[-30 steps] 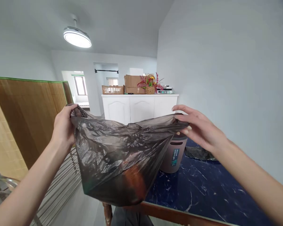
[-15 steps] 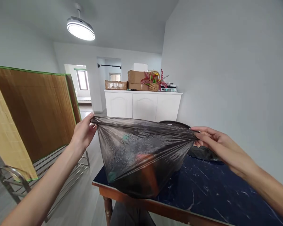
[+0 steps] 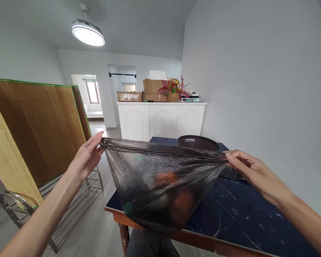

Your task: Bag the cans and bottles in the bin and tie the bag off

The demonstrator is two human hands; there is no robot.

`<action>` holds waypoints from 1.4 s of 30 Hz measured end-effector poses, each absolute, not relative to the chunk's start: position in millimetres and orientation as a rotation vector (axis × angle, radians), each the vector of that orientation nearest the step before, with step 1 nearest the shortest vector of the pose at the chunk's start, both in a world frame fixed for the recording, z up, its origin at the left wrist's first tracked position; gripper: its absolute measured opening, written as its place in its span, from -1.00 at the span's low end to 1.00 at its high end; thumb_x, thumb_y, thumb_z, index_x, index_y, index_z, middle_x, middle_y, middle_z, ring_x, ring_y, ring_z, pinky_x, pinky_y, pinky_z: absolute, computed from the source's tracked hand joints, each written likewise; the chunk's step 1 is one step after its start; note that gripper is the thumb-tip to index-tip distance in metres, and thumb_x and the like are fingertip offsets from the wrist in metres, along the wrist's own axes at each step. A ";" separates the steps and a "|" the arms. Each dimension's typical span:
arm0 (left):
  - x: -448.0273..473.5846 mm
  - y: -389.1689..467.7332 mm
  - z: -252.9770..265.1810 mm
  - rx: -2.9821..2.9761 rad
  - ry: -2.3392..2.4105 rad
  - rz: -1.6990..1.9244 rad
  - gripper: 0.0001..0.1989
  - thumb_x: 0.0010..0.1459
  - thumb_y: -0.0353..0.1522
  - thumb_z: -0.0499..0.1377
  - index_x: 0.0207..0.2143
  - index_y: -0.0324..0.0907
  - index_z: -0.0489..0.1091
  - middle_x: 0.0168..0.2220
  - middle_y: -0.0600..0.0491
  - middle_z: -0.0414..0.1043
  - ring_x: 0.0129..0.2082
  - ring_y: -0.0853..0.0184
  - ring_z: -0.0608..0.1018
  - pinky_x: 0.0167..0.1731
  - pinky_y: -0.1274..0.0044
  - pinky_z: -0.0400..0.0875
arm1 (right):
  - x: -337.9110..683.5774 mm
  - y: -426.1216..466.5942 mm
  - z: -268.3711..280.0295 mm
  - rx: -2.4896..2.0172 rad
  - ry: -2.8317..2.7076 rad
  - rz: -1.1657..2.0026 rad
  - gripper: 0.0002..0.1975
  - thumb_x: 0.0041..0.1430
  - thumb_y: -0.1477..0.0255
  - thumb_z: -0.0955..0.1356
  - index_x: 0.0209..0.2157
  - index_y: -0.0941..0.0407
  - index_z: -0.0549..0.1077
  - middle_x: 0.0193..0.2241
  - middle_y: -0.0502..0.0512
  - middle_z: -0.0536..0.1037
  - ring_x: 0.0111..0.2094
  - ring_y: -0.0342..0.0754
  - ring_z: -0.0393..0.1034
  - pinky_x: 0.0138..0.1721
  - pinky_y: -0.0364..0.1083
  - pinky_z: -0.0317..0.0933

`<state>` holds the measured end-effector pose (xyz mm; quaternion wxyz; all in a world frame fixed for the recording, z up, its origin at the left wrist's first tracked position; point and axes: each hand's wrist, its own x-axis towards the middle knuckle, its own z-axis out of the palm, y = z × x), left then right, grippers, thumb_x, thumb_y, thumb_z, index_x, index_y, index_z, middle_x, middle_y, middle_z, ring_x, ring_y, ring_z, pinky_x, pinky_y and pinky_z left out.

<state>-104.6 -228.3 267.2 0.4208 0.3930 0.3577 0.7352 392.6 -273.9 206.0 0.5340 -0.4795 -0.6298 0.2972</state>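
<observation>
A dark translucent plastic bag (image 3: 160,178) hangs stretched between my two hands, above the near edge of a dark blue marble-patterned table (image 3: 238,214). My left hand (image 3: 87,157) pinches the bag's left top corner. My right hand (image 3: 246,167) pinches its right top corner. Orange and green shapes show faintly through the plastic at the bag's bottom. Behind the bag, a small round bin with a dark lid (image 3: 198,142) stands on the table, mostly hidden.
Another crumpled dark bag (image 3: 230,174) lies on the table behind my right hand. A bamboo screen (image 3: 40,125) and a metal rack (image 3: 77,200) stand at the left. A white cabinet (image 3: 160,119) with cardboard boxes and a flower basket (image 3: 173,92) is at the back.
The bag's top edge has been pulled taut and lowered; my hands moved apart and down. The view shifted, so the table and the bin's lid show more.
</observation>
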 end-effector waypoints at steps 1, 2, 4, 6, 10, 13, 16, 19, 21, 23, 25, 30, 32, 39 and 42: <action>-101.7 -226.6 265.9 0.965 0.871 1.856 -0.79 0.19 -0.38 0.47 -0.14 -0.20 0.60 -0.28 0.08 0.63 -0.37 0.42 0.52 -0.32 0.60 0.46 | 387.3 -270.2 204.0 -1.048 -1.436 0.789 -0.58 0.22 -0.07 0.49 -0.38 0.00 0.53 0.04 0.13 0.65 0.13 0.15 0.49 0.06 -0.01 0.42; -98.4 -224.5 265.1 0.944 0.850 1.867 -0.86 0.25 -0.39 0.42 -0.16 -0.21 0.58 -0.29 0.08 0.62 -0.38 0.43 0.53 -0.32 0.61 0.47 | 380.1 -265.1 201.9 -0.933 -1.369 0.867 -0.58 0.22 -0.05 0.50 -0.40 0.00 0.50 0.13 0.14 0.62 0.20 0.17 0.45 0.13 0.03 0.41; -91.1 -219.4 264.8 0.895 0.823 1.886 -0.96 0.36 -0.43 0.31 -0.21 -0.23 0.52 -0.33 0.08 0.59 -0.41 0.45 0.54 -0.34 0.64 0.50 | 361.6 -251.3 198.2 -0.686 -1.231 0.993 -0.60 0.23 -0.02 0.51 -0.39 0.00 0.49 0.17 0.14 0.60 0.21 0.18 0.46 0.20 0.13 0.39; -84.1 -214.3 265.3 0.843 0.816 1.891 -0.87 0.41 -0.46 0.23 -0.28 -0.22 0.45 -0.41 0.10 0.53 -0.45 0.47 0.53 -0.38 0.67 0.51 | 341.8 -236.0 196.1 -0.497 -1.111 1.070 -0.64 0.22 0.00 0.52 -0.34 -0.02 0.49 0.01 0.11 0.65 0.07 0.13 0.54 0.22 0.20 0.39; -73.4 -209.3 262.7 0.802 0.812 1.873 -0.76 0.34 -0.44 0.31 -0.36 -0.15 0.32 -0.59 0.23 0.22 -0.61 0.50 0.38 -0.56 0.69 0.42 | 312.8 -216.3 199.6 -0.358 -1.006 1.079 -0.56 0.16 0.07 0.58 -0.44 -0.03 0.33 -0.55 -0.17 0.29 -0.55 -0.14 0.26 0.00 0.10 0.55; -70.3 -212.5 254.5 0.995 0.798 1.883 -0.74 0.18 -0.41 0.45 -0.35 -0.17 0.38 -0.56 0.27 0.12 -0.66 0.57 0.17 -0.67 0.71 0.18 | 301.6 -217.2 205.8 -0.364 -1.094 1.072 -0.47 0.19 0.07 0.56 -0.48 -0.02 0.20 -0.59 -0.21 -0.01 -0.65 -0.19 -0.18 -0.45 -0.12 0.44; -72.1 -220.2 243.5 1.383 0.925 1.861 -0.74 0.12 -0.25 0.49 -0.26 -0.14 0.50 -0.49 0.21 0.20 -0.57 0.51 0.24 -0.58 0.66 0.21 | 293.2 -226.6 208.4 -0.405 -1.220 1.125 -0.54 0.28 0.01 0.49 -0.40 -0.03 0.26 -0.59 -0.21 0.03 -0.65 -0.19 -0.21 -0.68 -0.20 0.11; -74.5 -229.0 233.2 1.918 1.160 1.673 -0.76 0.21 -0.15 0.41 -0.17 -0.06 0.58 -0.29 0.07 0.44 -0.33 0.34 0.47 -0.31 0.55 0.39 | 285.8 -236.6 204.7 -0.429 -1.377 1.132 -0.64 0.33 0.02 0.47 -0.31 -0.04 0.38 -0.62 -0.22 0.17 -0.66 -0.22 -0.12 -0.69 -0.21 0.01; -72.6 -233.6 227.7 2.259 1.230 1.451 -0.78 0.27 -0.15 0.36 -0.11 -0.02 0.60 -0.14 0.00 0.49 -0.16 0.22 0.52 -0.15 0.45 0.44 | 282.0 -241.4 200.7 -0.452 -1.487 1.068 -0.70 0.36 0.06 0.45 -0.28 -0.02 0.46 -0.64 -0.20 0.22 -0.67 -0.22 -0.03 -0.67 -0.20 0.00; -67.3 -236.3 223.2 2.493 1.226 1.249 -0.78 0.32 -0.15 0.31 -0.06 0.02 0.61 -0.08 -0.02 0.47 -0.08 0.16 0.53 -0.07 0.38 0.46 | 279.2 -244.7 197.5 -0.498 -1.572 0.967 -0.72 0.39 0.09 0.43 -0.26 0.00 0.52 -0.65 -0.17 0.25 -0.65 -0.20 0.04 -0.64 -0.17 0.00; -60.2 -236.8 219.1 2.625 1.221 1.112 -0.77 0.35 -0.13 0.28 -0.02 0.04 0.60 -0.06 -0.02 0.43 -0.05 0.14 0.52 -0.02 0.34 0.48 | 277.1 -247.1 195.0 -0.561 -1.625 0.822 -0.71 0.39 0.10 0.43 -0.28 0.02 0.57 -0.59 -0.09 0.36 -0.62 -0.17 0.12 -0.59 -0.13 0.04; -52.0 -230.5 206.0 2.757 1.242 0.906 -0.65 0.32 -0.05 0.30 0.06 0.04 0.57 -0.04 -0.03 0.38 -0.01 0.12 0.51 0.04 0.30 0.48 | 274.4 -253.2 188.0 -0.696 -1.712 0.509 -0.70 0.41 0.18 0.39 -0.36 0.03 0.60 -0.41 0.05 0.56 -0.46 -0.06 0.36 -0.44 -0.07 0.23; -54.0 -226.5 198.9 2.768 1.261 0.860 -0.58 0.27 -0.02 0.34 0.09 0.04 0.55 -0.01 -0.03 0.37 0.01 0.10 0.51 0.07 0.28 0.47 | 274.4 -255.6 184.0 -0.719 -1.739 0.556 -0.69 0.44 0.18 0.36 -0.34 0.02 0.60 -0.41 0.03 0.58 -0.51 -0.07 0.41 -0.46 -0.07 0.26; -56.0 -215.4 176.3 2.767 1.349 0.660 -0.27 0.12 0.12 0.39 0.23 -0.02 0.46 0.07 -0.09 0.33 0.05 0.01 0.51 0.10 0.21 0.46 | 277.8 -249.0 166.4 -0.798 -2.121 0.599 -0.70 0.51 0.19 0.31 -0.22 -0.02 0.63 -0.19 0.05 0.71 -0.20 0.06 0.61 -0.21 -0.05 0.40; -52.6 -210.6 167.9 2.755 1.373 0.585 -0.24 0.12 0.13 0.39 0.25 -0.05 0.45 0.08 -0.12 0.34 0.04 -0.01 0.52 0.08 0.20 0.47 | 278.3 -238.8 153.7 -0.847 -2.265 0.459 -0.68 0.55 0.20 0.26 -0.15 -0.03 0.63 -0.17 0.05 0.71 -0.14 0.07 0.60 -0.11 -0.03 0.36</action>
